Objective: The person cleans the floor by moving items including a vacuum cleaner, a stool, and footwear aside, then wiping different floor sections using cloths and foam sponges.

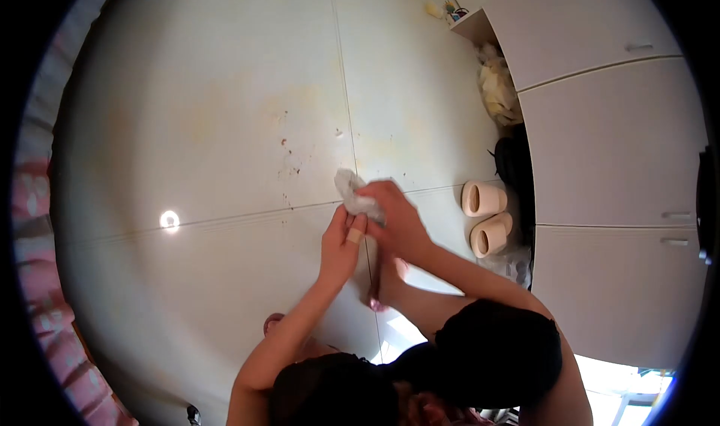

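Note:
A crumpled whitish wad [350,186], like a tissue or wipe, is between my two hands above the tiled floor. My right hand [399,214] has its fingers closed around the wad's right side. My left hand [341,244] pinches its lower end, fingertips close to those of the right; a beige plaster wraps one left finger. Brown specks [284,142] are scattered on the floor beyond my hands, and a small white bit [339,133] lies just past the wad.
Beige slippers [484,199] lie on the right by a grey-white cabinet [600,148]. A yellowish plastic bag [499,92] and a black item [512,160] sit along the cabinet's base. Pink patterned fabric [45,276] hangs along the left edge. My bare feet and knees are below.

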Available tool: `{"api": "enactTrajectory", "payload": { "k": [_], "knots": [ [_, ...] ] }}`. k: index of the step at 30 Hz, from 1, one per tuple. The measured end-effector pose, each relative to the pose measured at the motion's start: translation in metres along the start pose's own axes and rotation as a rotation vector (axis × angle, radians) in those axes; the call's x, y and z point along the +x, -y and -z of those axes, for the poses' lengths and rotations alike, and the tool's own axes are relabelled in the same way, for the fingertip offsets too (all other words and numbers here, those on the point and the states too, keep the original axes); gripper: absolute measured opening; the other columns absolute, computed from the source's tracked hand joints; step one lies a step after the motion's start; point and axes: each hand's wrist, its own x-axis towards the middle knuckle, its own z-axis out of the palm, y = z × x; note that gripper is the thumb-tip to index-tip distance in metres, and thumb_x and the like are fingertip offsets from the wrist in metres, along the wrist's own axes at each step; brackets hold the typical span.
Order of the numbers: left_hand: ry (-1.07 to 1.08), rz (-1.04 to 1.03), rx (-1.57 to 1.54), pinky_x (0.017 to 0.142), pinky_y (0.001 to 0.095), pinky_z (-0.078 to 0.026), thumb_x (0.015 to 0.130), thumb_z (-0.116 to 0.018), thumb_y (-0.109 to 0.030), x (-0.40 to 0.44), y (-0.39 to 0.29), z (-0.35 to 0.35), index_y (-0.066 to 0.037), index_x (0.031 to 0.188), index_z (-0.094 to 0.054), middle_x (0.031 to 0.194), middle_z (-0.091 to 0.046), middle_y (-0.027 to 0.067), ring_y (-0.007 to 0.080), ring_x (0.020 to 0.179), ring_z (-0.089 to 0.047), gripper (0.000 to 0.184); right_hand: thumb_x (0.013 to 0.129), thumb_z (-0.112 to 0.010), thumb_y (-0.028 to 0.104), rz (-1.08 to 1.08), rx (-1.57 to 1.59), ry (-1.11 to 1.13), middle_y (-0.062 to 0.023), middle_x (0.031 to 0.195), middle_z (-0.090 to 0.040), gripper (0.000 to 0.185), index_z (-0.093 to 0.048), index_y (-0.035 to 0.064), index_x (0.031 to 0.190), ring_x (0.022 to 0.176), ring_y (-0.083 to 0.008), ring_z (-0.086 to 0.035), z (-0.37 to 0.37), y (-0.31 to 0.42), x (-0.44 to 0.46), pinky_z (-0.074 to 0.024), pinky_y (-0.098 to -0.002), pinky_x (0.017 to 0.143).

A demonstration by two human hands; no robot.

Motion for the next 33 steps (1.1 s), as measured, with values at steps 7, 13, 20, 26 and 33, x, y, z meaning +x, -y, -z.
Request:
{"api": "enactTrajectory", "payload": {
  "k": [7, 13, 20, 26, 33],
  "knots": [
    [0.012, -0.062, 0.498, 0.091, 0.0319, -0.052, 0.098, -0.054, -0.005, -0.014, -0.046, 0.061, -0.004, 0.134, -0.054, 0.120, -0.068, 0.0089, 0.0170, 0.109, -0.065, 0.037, 0.080, -0.064, -0.001, -0.097, -0.441, -0.471, -0.0170, 0.115, -0.061, 0.042, -0.058, 0.0056, 0.121, 0.102, -0.0363, -0.062, 0.074, -0.174, 0.029, -0.0518, -0.0417, 0.088],
    [-0.187, 0.089, 0.695, 0.089, 0.0327, -0.054, 0.098, -0.054, -0.004, -0.060, -0.050, 0.138, -0.001, 0.122, -0.061, 0.105, -0.072, 0.0089, 0.0170, 0.097, -0.069, 0.025, 0.084, -0.072, 0.011, -0.537, -0.111, -0.496, -0.0081, 0.113, -0.065, 0.046, -0.059, 0.0051, 0.128, 0.098, -0.0246, -0.063, 0.113, -0.321, 0.009, -0.0517, -0.0376, 0.082],
    [-0.073, 0.355, 1.171, 0.080, 0.0355, -0.056, 0.093, -0.059, -0.002, -0.075, -0.118, 0.145, -0.001, 0.113, -0.065, 0.101, -0.072, 0.0145, 0.0268, 0.093, -0.071, 0.021, 0.098, -0.058, 0.005, -0.601, 0.895, -0.289, -0.0031, 0.118, -0.066, 0.043, -0.048, 0.0022, 0.140, 0.105, -0.0121, -0.061, 0.102, -0.335, 0.026, -0.0493, -0.0265, 0.089],
    [0.160, 0.357, 1.548, 0.077, 0.0385, -0.056, 0.089, -0.062, -0.004, 0.017, -0.182, 0.091, -0.003, 0.109, -0.067, 0.094, -0.071, 0.0132, 0.0308, 0.084, -0.069, 0.020, 0.094, -0.056, 0.001, -0.545, 0.312, -0.531, -0.0121, 0.122, -0.064, 0.039, -0.057, 0.0035, 0.133, 0.106, -0.0250, -0.062, 0.105, -0.369, 0.020, -0.0518, -0.0359, 0.088],
    [0.377, 0.223, 1.756, 0.083, 0.0390, -0.053, 0.089, -0.060, -0.003, 0.195, -0.176, 0.019, -0.001, 0.110, -0.065, 0.101, -0.069, 0.0125, 0.0302, 0.092, -0.067, 0.022, 0.085, -0.057, -0.005, -0.173, -0.048, -0.413, -0.0114, 0.124, -0.059, 0.050, -0.059, 0.0127, 0.133, 0.104, -0.0266, -0.061, 0.035, -0.324, 0.062, -0.0513, -0.0364, 0.088]
  ]
}}
